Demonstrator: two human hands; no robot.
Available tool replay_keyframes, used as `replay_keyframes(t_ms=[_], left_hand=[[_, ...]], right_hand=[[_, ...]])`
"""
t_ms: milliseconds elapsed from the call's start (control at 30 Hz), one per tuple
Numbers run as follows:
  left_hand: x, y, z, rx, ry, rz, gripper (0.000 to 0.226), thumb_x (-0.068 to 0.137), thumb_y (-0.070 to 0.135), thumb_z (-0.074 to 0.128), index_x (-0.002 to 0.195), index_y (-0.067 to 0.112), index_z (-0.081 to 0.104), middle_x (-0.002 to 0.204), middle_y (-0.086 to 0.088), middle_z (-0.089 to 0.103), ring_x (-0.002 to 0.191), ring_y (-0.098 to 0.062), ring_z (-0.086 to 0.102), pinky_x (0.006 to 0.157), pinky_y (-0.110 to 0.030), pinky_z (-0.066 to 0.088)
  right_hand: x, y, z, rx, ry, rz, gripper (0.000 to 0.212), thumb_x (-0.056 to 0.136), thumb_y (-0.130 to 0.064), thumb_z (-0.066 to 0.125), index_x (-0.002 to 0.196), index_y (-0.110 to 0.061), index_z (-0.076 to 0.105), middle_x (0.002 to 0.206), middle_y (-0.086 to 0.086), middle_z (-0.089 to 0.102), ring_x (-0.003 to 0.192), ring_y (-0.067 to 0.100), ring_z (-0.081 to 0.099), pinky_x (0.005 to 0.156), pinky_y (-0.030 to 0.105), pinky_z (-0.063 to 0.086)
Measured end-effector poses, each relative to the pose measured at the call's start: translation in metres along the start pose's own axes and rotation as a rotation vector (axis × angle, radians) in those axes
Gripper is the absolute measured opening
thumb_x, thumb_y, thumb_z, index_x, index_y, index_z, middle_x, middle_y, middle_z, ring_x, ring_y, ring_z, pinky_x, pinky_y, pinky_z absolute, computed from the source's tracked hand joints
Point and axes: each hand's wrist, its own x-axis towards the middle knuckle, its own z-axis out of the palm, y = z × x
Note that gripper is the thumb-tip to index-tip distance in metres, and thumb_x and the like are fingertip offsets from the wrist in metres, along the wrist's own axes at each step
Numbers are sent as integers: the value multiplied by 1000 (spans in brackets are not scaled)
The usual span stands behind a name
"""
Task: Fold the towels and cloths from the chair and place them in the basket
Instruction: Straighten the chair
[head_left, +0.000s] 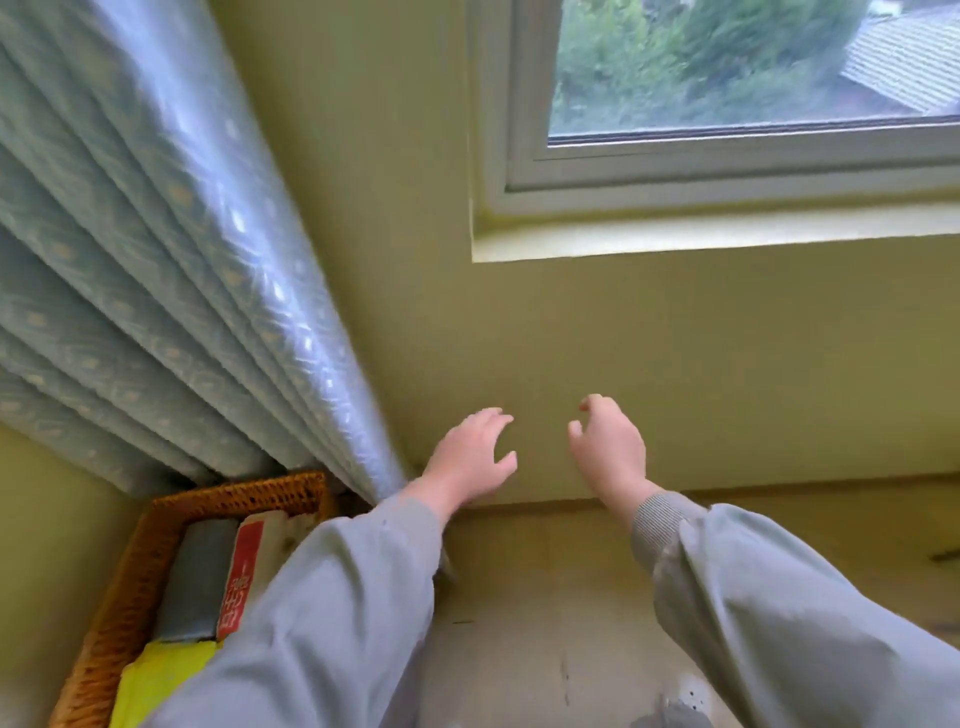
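A woven wicker basket (156, 525) stands at the lower left, below the curtain. Inside it lie a folded grey cloth (200, 577), a folded red and white cloth (244, 571) and a yellow cloth (156, 680); my left sleeve covers part of the contents. My left hand (470, 460) and my right hand (610, 449) are both raised in front of the wall, to the right of the basket. Their fingers are loosely bent and hold nothing. The chair is not in view.
A pale blue patterned curtain (156, 260) hangs at the left, reaching down to the basket. A window (727, 93) with a white frame and sill sits in the yellow-green wall above my hands. Light flooring (545, 649) shows between my sleeves.
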Motion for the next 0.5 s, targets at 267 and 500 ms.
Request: replay_keyframes(t_ms=[267, 500], left_hand=[[103, 213, 38, 306, -68, 309, 75, 91, 44, 49, 152, 25, 10, 160, 0, -5, 147, -16, -4, 119, -43, 6], [176, 433, 112, 432, -67, 551, 75, 92, 48, 43, 152, 28, 3, 160, 1, -12, 146, -16, -12, 118, -44, -2]], right_hand=[[32, 189, -131, -38, 158, 134, 47, 94, -22, 43, 138, -9, 40, 150, 8, 33, 134, 25, 34, 106, 37, 33], [31, 394, -248, -163, 218, 296, 51, 99, -36, 33, 145, -15, 32, 157, 9, 18, 142, 24, 21, 117, 42, 16]])
